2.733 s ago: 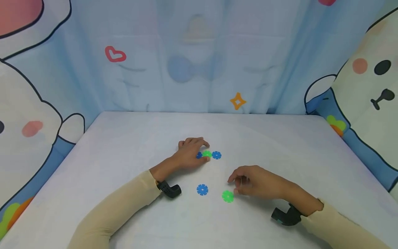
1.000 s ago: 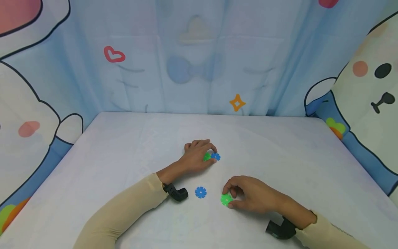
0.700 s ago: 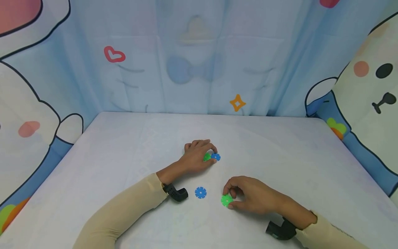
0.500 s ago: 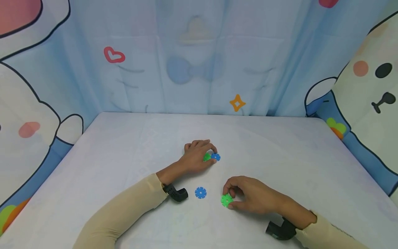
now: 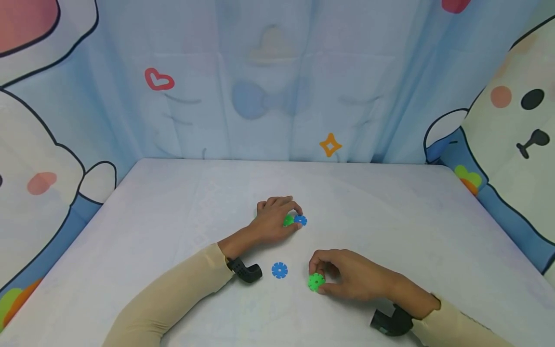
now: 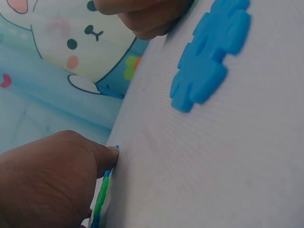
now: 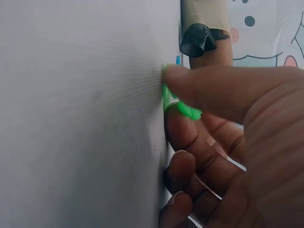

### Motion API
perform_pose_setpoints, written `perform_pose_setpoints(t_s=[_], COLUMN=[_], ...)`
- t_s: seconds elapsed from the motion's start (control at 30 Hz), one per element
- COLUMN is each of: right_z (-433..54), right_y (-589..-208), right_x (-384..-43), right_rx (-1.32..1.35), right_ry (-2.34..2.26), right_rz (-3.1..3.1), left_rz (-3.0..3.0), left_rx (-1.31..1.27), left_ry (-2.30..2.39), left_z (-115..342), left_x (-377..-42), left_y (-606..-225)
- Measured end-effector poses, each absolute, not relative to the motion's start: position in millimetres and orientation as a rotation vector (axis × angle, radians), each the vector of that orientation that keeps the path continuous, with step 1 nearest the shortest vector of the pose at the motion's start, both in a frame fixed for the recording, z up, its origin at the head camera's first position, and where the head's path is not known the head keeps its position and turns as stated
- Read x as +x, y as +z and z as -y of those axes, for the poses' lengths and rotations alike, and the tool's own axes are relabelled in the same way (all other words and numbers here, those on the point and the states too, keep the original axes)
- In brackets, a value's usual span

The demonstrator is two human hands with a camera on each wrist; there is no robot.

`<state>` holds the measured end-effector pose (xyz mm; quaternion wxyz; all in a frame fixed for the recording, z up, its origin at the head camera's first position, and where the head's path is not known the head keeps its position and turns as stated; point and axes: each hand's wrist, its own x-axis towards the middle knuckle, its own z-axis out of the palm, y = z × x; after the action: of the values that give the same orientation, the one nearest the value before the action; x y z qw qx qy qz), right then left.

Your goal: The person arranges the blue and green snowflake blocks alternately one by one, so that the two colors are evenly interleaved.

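Observation:
A short row of notched snowflake building discs lies on the table under my left hand. Its right-end blue disc sits between thumb and index finger, beside a green disc; the row's left end is hidden under the palm in the head view. Nearer the front, my right hand pinches a separate green snowflake disc by its edge between thumb and index finger. The right wrist view shows this green disc tilted, with the thumb across it. Between the hands lies a loose blue snowflake disc.
A white-covered table spans the space before me. Behind it hangs a light blue cartoon curtain. Black wrist cameras sit on the left wrist and the right wrist.
My right hand has moved slightly left and toward me and taken hold of the green disc, which now tilts. My left hand has slid right along the row to its end blue disc.

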<state>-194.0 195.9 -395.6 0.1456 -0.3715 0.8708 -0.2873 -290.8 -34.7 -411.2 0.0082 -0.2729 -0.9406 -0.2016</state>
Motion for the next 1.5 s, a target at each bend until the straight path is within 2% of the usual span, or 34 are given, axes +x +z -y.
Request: perform_pose_setpoints(t_s=[0.9, 1.13, 1.5], right_z=[-205, -213, -216], right_y=[-388, -386, -391], right_x=[-203, -223, -287], right_rx=[-1.06, -1.05, -0.936], right_ry=[-0.855, -0.831, -0.764], right_rz=[-2.454, -2.545, -2.705], left_rz=[2.944, 2.944, 2.967], left_rx=[-0.849, -0.836, -0.834], left_ry=[-0.627, -0.63, -0.628], left_z=[34, 34, 32], left_x=[-288, -289, -289], left_y=[-409, -408, -407])
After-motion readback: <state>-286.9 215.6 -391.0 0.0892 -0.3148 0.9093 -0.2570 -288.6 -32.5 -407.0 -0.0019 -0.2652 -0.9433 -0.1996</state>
